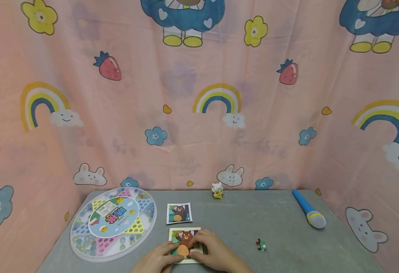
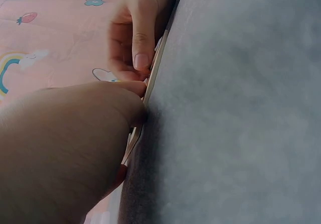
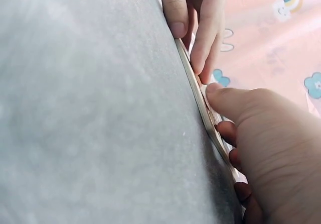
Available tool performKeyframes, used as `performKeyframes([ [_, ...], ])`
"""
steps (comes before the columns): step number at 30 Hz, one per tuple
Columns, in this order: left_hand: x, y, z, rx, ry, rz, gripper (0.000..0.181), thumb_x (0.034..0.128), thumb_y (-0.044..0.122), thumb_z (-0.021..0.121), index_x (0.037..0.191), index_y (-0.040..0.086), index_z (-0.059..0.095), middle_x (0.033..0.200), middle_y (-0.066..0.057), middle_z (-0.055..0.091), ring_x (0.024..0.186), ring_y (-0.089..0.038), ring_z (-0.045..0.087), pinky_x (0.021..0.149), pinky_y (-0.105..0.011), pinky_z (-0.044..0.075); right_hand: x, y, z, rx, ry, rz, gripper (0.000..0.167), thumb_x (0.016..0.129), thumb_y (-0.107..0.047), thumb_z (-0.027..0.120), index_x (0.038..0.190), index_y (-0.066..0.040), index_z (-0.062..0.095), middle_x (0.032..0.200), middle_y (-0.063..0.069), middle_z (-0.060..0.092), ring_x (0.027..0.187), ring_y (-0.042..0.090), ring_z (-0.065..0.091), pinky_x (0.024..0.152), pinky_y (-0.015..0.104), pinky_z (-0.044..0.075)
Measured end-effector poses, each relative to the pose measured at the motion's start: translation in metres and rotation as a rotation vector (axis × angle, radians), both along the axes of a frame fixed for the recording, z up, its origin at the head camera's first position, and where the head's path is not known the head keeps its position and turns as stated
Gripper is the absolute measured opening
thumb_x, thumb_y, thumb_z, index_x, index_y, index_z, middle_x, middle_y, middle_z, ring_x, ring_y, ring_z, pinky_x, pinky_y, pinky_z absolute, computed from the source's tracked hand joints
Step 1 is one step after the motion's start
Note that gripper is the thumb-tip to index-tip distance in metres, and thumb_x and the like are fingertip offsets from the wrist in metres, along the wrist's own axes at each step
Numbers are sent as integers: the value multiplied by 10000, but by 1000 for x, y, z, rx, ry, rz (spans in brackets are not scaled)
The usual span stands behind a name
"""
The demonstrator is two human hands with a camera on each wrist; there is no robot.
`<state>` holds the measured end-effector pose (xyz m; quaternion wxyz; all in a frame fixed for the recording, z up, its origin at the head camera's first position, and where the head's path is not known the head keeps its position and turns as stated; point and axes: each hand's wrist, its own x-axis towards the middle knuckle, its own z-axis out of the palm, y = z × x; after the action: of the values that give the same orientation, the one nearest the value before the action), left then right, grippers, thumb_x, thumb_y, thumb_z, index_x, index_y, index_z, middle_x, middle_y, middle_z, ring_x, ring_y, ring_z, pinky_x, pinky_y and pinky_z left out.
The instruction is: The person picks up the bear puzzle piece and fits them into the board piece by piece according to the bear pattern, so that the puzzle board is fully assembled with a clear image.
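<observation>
A small jigsaw puzzle (image 1: 183, 251) of a brown bear in a pale wooden frame lies flat near the table's front edge. At its left side my left hand (image 1: 157, 258) grips the frame, thumb and fingertips on the border and picture. My right hand (image 1: 216, 252) holds the right side, with its index finger and thumb bent over the picture. Part of the picture is hidden by the fingers. To the right lies a loose puzzle piece (image 1: 261, 245), green and brown. Behind the puzzle is a picture card (image 1: 179, 213) with the same bear.
A round marble board game (image 1: 113, 246) in clear packaging lies at the left. A tiny white and yellow figurine (image 1: 217, 190) stands at the back. At the right rear is a blue toy microphone (image 1: 308, 208). A pink patterned curtain (image 1: 199, 151) encloses the grey table.
</observation>
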<state>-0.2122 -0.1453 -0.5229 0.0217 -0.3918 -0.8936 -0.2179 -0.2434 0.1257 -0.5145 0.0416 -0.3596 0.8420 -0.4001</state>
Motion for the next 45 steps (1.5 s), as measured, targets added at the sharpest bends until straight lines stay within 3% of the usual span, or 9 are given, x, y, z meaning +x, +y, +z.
performKeyframes([
  [5,-1,-1,0,-2,-17,2,286,1024,191,701,1286,267,787,1402,-87,685,1304,-366,631,995,-468,589,-2,-1,6,-89,-103,22,149,1020,-270,735,1108,-152,754,1018,-7,704,905,74,583,800,237,495],
  [10,-1,2,1,5,-13,3,296,1017,178,705,1285,276,786,1411,-88,683,1309,-364,630,991,-470,592,-3,6,18,-145,-198,7,173,1023,-183,724,1164,-83,738,1070,85,710,923,119,609,821,274,527],
  [15,-1,5,1,-10,-28,13,304,1017,185,704,1293,286,781,1432,-79,671,1325,-364,621,1011,-471,583,-3,33,27,-54,-155,-129,268,1020,-218,730,1252,-83,717,1145,27,694,987,145,615,873,305,528],
  [19,-1,5,-1,1,-20,-7,307,1012,165,708,1291,270,785,1420,-107,674,1311,-380,627,995,-458,592,-1,67,26,0,-129,-252,322,1013,-259,744,1286,-93,699,1141,10,683,990,136,598,855,319,518],
  [25,-3,2,-3,14,-17,-31,315,1005,134,713,1291,244,784,1401,-139,680,1299,-401,633,990,-458,596,2,122,22,-17,-128,-402,334,1017,-254,736,1284,-58,700,1067,19,669,912,71,572,762,257,486],
  [32,-3,-1,-3,31,-3,-38,318,1006,128,707,1296,237,782,1395,-151,681,1287,-412,635,989,-454,595,12,176,19,-60,-154,-550,349,1008,-232,743,1295,-39,697,1067,46,682,895,55,585,742,273,484],
  [40,-5,-1,-3,30,-6,-39,320,1004,127,708,1296,238,781,1395,-149,682,1288,-409,634,994,-454,592,19,211,3,-92,-229,-486,391,1037,-196,704,1321,68,652,1119,114,713,883,53,652,754,264,572],
  [45,-7,-3,-6,46,24,-61,325,1003,114,710,1299,230,777,1389,-158,684,1276,-416,639,978,-448,600,20,219,-4,-54,-245,-426,427,1014,-245,740,1329,33,668,1149,80,709,929,27,639,794,249,563],
])
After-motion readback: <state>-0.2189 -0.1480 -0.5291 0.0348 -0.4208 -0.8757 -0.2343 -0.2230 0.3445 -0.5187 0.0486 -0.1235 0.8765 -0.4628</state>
